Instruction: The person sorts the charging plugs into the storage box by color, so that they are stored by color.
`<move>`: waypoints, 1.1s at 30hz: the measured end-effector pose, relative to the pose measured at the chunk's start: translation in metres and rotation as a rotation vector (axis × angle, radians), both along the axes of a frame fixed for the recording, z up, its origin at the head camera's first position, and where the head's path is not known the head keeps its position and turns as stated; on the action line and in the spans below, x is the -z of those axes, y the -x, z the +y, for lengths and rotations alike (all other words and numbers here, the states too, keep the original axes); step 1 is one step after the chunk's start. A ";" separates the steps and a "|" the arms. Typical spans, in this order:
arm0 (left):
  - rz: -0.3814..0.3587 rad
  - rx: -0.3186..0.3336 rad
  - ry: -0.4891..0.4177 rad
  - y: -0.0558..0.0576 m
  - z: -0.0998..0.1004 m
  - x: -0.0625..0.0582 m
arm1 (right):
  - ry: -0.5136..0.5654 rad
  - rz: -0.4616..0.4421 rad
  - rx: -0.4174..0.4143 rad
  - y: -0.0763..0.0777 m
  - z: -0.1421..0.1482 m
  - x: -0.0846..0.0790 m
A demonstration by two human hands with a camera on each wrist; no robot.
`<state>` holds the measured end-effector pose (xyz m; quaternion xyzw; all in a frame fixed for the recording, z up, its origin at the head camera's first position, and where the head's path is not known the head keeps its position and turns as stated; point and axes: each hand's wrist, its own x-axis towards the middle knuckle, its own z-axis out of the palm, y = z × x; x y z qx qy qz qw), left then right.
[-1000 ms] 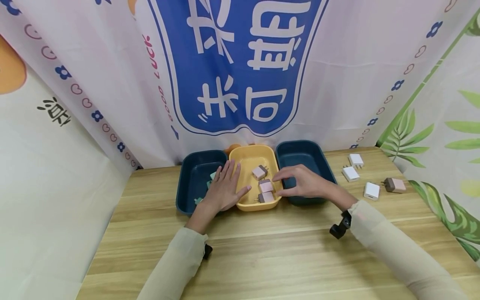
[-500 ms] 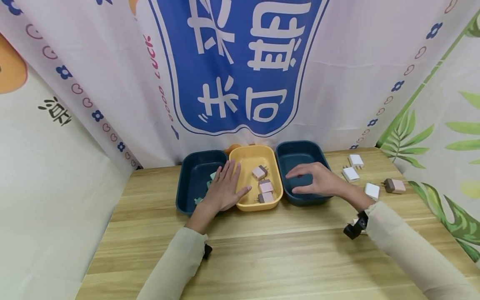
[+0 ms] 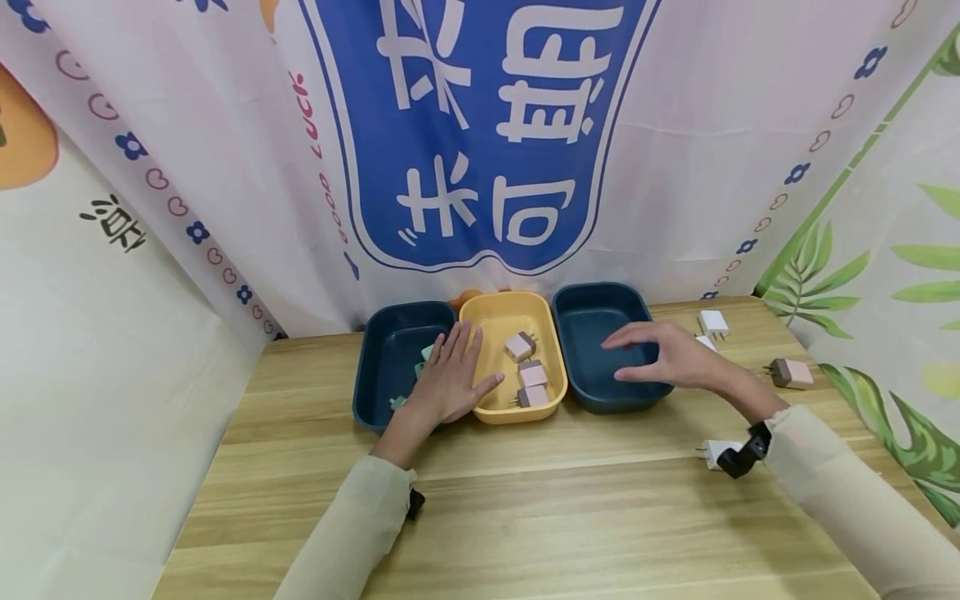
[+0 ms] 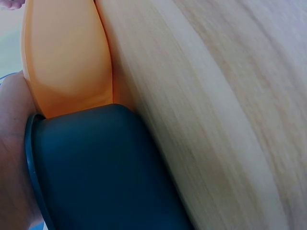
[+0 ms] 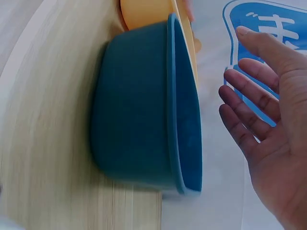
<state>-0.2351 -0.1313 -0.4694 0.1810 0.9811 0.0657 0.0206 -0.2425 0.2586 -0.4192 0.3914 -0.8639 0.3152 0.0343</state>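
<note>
My left hand (image 3: 448,382) rests with spread, straight fingers over the adjoining rims of the left blue bin (image 3: 386,354) and the yellow bin (image 3: 491,312). Several pale green pieces lie in the left blue bin, partly hidden by this hand. Inside the yellow bin are several pink-and-brown plug adapters (image 3: 532,374). Above the right side of the right blue bin (image 3: 592,333) hovers my right hand (image 3: 671,357), thumb and fingers apart and nothing between them. In the right wrist view the right hand (image 5: 278,105) shows a bare palm beside that bin's rim.
To the right on the wooden table (image 3: 540,517) lie white plug adapters (image 3: 713,322) and a pink-and-brown adapter (image 3: 792,373). Another white adapter (image 3: 718,454) sits nearer, partly behind the right wrist camera (image 3: 742,457). A printed curtain (image 3: 675,167) hangs right behind the bins.
My right hand has moved right, from the yellow bin's edge across to the right blue bin's far side. The left hand has stayed in place.
</note>
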 end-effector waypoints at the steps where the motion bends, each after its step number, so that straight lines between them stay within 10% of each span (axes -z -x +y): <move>1: -0.001 0.000 0.001 0.000 0.000 0.000 | -0.002 -0.001 0.006 0.000 0.003 0.000; 33: -0.007 0.010 -0.001 0.002 -0.001 0.002 | -0.029 -0.092 0.178 -0.010 0.088 -0.006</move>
